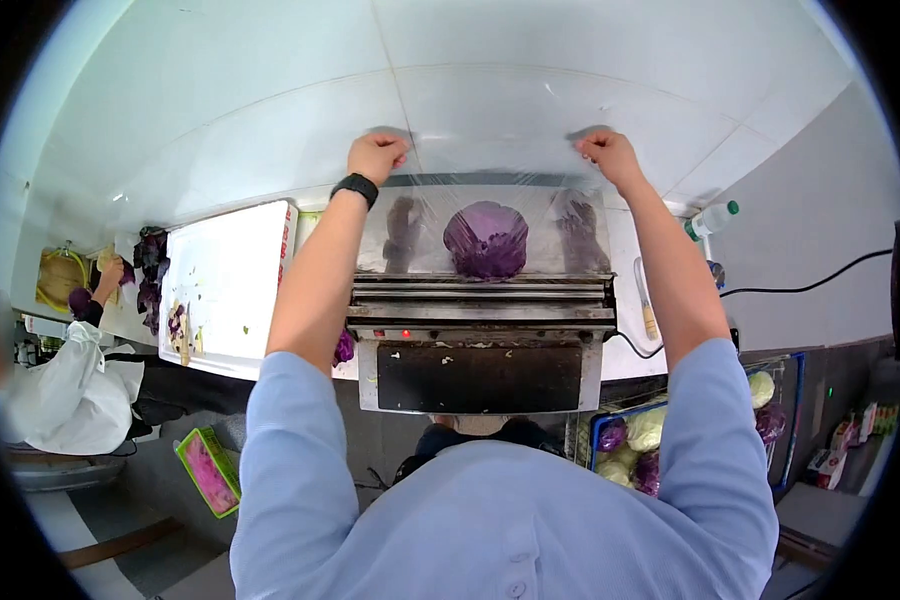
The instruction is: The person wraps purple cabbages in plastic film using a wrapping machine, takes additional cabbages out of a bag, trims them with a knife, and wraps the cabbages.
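A purple cabbage sits on the metal top of a wrapping machine, behind its rollers. Clear plastic film stretches over and beyond the cabbage, up toward both hands. My left hand, with a black watch on the wrist, pinches the film's left corner beyond the machine. Level with it on the right, my right hand has its fingers closed on the film's other corner. The machine's dark front plate carries a few small scraps, and a red light glows on its front.
A white board with leaf scraps lies left. A knife and a bottle are right, near a black cable. Crated cabbages stand low right. At far left another person's hand holds produce. A green basket is below.
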`<state>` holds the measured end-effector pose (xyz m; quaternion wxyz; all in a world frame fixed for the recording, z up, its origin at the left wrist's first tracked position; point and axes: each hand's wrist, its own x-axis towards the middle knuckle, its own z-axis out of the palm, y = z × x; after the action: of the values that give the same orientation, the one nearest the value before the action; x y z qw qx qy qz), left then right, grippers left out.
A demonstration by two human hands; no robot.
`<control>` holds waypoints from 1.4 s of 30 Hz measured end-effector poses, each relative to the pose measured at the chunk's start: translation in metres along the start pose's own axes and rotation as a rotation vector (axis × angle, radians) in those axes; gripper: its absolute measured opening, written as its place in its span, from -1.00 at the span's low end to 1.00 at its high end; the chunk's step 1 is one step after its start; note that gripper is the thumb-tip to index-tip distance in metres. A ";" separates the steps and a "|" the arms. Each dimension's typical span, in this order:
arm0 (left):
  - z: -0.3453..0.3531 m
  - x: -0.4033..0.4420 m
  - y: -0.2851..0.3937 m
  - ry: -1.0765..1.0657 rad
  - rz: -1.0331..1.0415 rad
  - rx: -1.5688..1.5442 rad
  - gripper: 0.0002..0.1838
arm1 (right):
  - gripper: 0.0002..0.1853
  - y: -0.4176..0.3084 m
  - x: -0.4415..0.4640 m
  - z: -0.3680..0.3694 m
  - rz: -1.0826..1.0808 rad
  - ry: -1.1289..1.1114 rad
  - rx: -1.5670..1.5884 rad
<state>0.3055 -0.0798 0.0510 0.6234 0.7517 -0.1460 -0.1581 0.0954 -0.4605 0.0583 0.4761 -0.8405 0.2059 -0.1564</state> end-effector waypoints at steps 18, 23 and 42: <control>0.001 -0.037 -0.028 0.155 0.225 0.819 -0.78 | -0.86 0.004 -0.034 0.013 -0.275 0.277 -0.499; 0.073 -0.128 0.028 -0.179 0.472 0.366 -0.70 | -0.80 -0.095 -0.107 0.078 -0.528 0.110 -0.081; 0.102 -0.115 -0.027 -0.193 -0.152 0.038 -0.34 | -0.41 -0.039 -0.108 0.149 0.487 -0.245 0.494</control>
<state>0.1589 -0.1178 0.0130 0.5782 0.7536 -0.1510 -0.2738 0.0778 -0.2790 0.0103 0.7091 -0.6390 0.2975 0.0186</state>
